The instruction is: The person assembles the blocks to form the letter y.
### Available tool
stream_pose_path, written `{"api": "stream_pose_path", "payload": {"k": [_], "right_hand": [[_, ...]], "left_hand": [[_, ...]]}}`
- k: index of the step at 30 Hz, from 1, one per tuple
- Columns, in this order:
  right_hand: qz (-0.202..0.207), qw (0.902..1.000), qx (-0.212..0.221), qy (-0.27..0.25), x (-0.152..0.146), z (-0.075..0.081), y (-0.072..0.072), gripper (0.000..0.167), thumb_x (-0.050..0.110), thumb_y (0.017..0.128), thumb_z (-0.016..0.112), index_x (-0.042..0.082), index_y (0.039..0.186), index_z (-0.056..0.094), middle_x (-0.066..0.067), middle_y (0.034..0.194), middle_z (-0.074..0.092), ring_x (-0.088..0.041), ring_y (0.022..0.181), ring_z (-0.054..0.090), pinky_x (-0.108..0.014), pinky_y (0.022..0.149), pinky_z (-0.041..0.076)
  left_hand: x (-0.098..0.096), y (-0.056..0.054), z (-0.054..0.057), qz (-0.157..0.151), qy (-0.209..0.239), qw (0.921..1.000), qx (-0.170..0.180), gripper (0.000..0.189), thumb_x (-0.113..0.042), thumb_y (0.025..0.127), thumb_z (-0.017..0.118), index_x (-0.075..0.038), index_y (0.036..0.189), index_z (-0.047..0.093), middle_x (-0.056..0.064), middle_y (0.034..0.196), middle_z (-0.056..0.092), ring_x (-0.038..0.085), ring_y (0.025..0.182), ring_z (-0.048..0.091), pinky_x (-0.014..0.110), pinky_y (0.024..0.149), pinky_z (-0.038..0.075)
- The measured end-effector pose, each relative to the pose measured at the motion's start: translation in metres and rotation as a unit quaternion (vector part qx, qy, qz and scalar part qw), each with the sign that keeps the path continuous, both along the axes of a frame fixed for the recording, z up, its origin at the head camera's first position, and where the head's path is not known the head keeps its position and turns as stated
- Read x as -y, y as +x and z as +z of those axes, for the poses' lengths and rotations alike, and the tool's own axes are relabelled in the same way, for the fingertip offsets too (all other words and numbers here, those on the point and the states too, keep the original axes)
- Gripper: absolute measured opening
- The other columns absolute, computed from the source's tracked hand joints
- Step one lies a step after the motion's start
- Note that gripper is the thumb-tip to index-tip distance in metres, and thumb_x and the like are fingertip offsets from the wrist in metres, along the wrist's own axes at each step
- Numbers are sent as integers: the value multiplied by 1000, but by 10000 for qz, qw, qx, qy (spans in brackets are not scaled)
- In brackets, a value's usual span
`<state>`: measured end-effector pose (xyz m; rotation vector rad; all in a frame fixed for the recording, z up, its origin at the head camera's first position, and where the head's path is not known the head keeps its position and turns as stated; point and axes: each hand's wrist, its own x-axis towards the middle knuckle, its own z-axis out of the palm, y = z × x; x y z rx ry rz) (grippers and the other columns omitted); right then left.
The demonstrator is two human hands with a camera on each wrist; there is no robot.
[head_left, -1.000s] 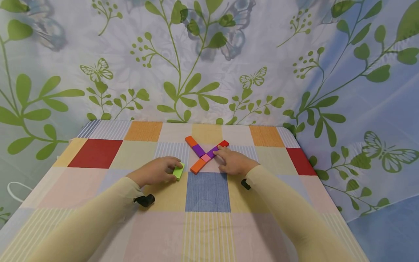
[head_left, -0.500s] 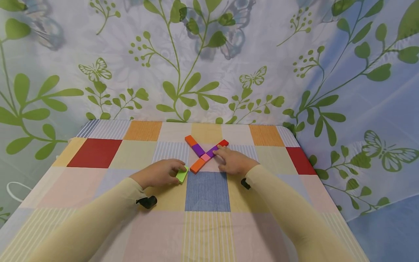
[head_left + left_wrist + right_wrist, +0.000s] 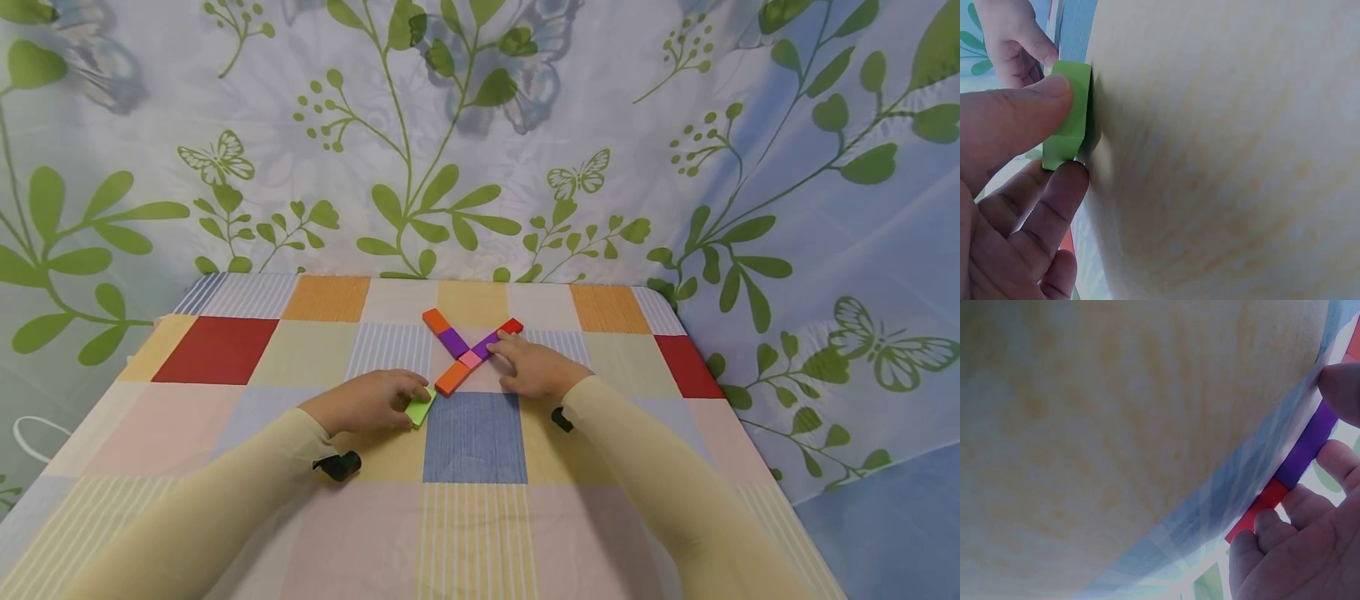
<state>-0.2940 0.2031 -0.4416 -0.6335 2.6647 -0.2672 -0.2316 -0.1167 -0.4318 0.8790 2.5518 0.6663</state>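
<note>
From above, the left hand (image 3: 367, 400) pinches a green block (image 3: 419, 408) flat on the checked tablecloth (image 3: 225, 350), just at seven o'clock of the orange block (image 3: 452, 379) ending the coloured cross; the right hand (image 3: 534, 369) rests its fingers on the purple block (image 3: 486, 345) and red block (image 3: 512, 327) at two o'clock. To my eye the green piece wants sliding in squarely while the cross is held firm. The left wrist view shows thumb and finger gripping the green block (image 3: 1067, 115). The right wrist view shows fingertips (image 3: 1269, 522) touching the red block (image 3: 1260, 506) and purple block (image 3: 1308, 445), not clasping. Since a second ago the green block has edged towards the orange end
</note>
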Motion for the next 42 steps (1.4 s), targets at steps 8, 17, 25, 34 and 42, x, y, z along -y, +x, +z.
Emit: {"api": "stream_pose_path", "payload": {"k": [8,17,25,34,42], "right_hand": [[27,10000,-15,3,0,-1,-1,70,32,102,61,23,166,35,-4,178,16,-28,165,15,-48,132,22],[62,10000,-14,36,0,0,0,69,32,103,61,22,166,34,-5,178,14,-28,165,14,-47,133,20],[37,10000,9,14,0,1,1,69,32,103,61,23,166,34,-4,179,14,-28,165,13,-47,133,20],[-4,10000,43,-58,0,2,1,69,31,102,61,22,166,35,-4,179,13,-27,166,12,-46,133,19],[30,10000,16,-81,-1,2,1,69,31,102,61,22,165,36,-4,179,14,-28,166,13,-47,133,19]], "left_hand": [[-4,2,-1,-11,-109,9999,105,41,-18,92,82,-16,132,73,6,154,59,32,141,56,50,119,46],[-7,4,0,-113,-202,9997,-56,39,-18,93,81,-16,131,73,7,155,57,31,139,58,51,119,46],[-9,3,-2,-264,-208,9990,-290,40,-18,93,81,-15,133,74,8,154,57,32,139,58,51,118,46],[-11,3,-1,-158,-193,9995,-214,40,-17,94,80,-15,134,73,9,153,56,31,139,57,50,118,47],[-12,2,-3,-85,-107,9998,-140,40,-17,94,80,-14,134,73,10,151,57,32,139,57,50,119,46]]}}
